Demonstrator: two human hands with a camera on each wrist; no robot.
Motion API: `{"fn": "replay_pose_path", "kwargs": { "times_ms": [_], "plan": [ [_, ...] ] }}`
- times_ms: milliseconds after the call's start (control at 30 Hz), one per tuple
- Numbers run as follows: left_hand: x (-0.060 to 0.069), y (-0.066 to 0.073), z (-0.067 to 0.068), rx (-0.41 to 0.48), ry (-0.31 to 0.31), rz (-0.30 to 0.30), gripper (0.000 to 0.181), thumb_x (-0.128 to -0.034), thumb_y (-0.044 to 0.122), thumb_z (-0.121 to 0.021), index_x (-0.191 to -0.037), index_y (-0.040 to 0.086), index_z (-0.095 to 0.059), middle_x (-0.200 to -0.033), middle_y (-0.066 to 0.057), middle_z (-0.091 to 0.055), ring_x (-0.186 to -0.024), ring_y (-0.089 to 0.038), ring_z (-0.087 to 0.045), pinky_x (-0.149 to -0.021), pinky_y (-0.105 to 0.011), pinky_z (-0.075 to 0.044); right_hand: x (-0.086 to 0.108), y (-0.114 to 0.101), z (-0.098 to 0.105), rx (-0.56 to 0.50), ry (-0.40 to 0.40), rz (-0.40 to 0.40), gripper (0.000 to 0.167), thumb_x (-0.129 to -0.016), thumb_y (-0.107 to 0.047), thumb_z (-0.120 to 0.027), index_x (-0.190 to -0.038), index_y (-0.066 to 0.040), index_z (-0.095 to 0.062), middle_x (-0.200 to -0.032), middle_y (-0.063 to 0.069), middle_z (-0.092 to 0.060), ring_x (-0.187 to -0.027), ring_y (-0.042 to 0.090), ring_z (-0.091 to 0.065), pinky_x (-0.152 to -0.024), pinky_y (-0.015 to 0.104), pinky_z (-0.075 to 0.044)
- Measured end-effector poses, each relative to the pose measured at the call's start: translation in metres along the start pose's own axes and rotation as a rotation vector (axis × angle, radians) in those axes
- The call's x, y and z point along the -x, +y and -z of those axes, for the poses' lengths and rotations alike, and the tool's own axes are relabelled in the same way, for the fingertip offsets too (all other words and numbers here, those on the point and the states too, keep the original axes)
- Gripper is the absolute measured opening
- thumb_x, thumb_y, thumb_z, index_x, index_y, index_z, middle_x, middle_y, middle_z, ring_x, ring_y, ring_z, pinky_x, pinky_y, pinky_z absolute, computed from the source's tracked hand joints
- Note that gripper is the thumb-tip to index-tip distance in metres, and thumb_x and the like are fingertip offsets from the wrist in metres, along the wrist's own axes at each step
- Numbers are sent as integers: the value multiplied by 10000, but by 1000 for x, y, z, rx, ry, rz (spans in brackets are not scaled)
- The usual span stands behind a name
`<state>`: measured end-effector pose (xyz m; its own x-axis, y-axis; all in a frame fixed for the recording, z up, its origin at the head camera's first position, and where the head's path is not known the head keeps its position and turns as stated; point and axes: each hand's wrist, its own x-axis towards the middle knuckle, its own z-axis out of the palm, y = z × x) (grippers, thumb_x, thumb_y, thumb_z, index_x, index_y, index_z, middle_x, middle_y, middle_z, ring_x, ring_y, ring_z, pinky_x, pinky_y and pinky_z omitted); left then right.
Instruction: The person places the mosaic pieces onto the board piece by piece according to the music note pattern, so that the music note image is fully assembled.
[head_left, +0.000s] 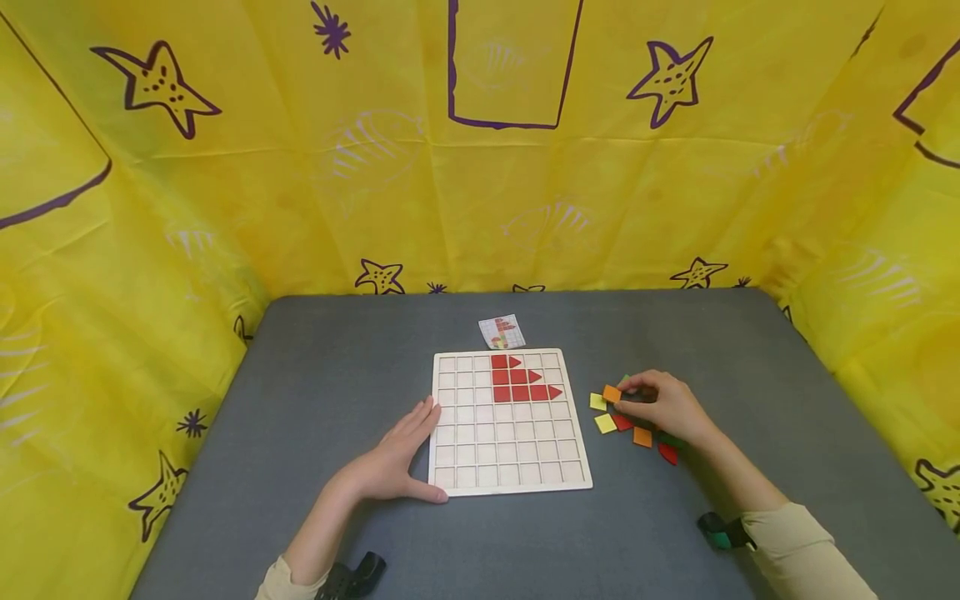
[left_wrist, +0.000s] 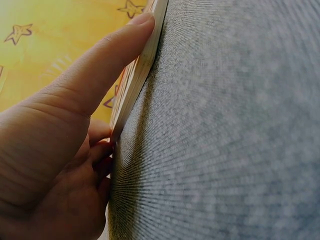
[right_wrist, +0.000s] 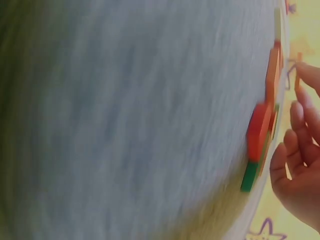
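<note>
A pale wooden grid board (head_left: 510,454) lies on the table, with red square and pointed tiles (head_left: 521,392) filling cells in its upper right. My left hand (head_left: 393,454) touches the board's left side, its thumb at the near-left corner; the left wrist view shows the thumb (left_wrist: 107,65) along the board's edge. Between thumb and fingertips, my right hand (head_left: 667,407) pinches an orange square tile (head_left: 612,394) above a loose pile. In the right wrist view that tile (right_wrist: 298,75) appears edge-on, lifted off the table.
Loose yellow tiles (head_left: 604,423), an orange tile (head_left: 642,437), a red piece (head_left: 667,453) and partly hidden green ones lie right of the board. Beyond it is a small pattern card (head_left: 502,332). A yellow patterned cloth (head_left: 375,192) surrounds the grey table (head_left: 337,333).
</note>
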<state>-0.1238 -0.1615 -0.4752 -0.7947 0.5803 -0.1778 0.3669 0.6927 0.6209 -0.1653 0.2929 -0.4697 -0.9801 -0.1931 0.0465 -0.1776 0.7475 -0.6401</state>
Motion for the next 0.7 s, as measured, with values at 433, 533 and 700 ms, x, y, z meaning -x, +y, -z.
{"fn": "replay_pose_path", "kwargs": {
  "times_ms": [433,533,700],
  "plan": [
    [1,1,1,1,2,-6,1228,-693,574,-816,-1551,10,-141,-1622,-162,-39,-1481,-341,-43,-1110,-607,-164,-10,-50,-38,-216,-76,16,304,-786,-294,-828,-1040,-157,-733,-930,21,-637,-789,206,-521,-635,277,-424],
    [1,1,1,2,3,-9,1225,-695,569,-817,-1549,7,-143,-1621,-165,-39,-1480,-345,-42,-1111,-604,-163,-14,-63,-48,-200,-104,61,278,-781,-284,-830,-1022,-182,-738,-890,12,-606,-793,202,-495,-647,291,-403],
    [1,2,1,-1,5,-8,1222,-695,559,-822,-1550,11,-143,-1623,-158,-36,-1481,-343,-39,-1114,-599,-160,-22,-81,-64,-142,-141,147,250,-773,-286,-836,-989,-203,-743,-909,-73,-631,-841,158,-517,-718,324,-423]
  ]
}}
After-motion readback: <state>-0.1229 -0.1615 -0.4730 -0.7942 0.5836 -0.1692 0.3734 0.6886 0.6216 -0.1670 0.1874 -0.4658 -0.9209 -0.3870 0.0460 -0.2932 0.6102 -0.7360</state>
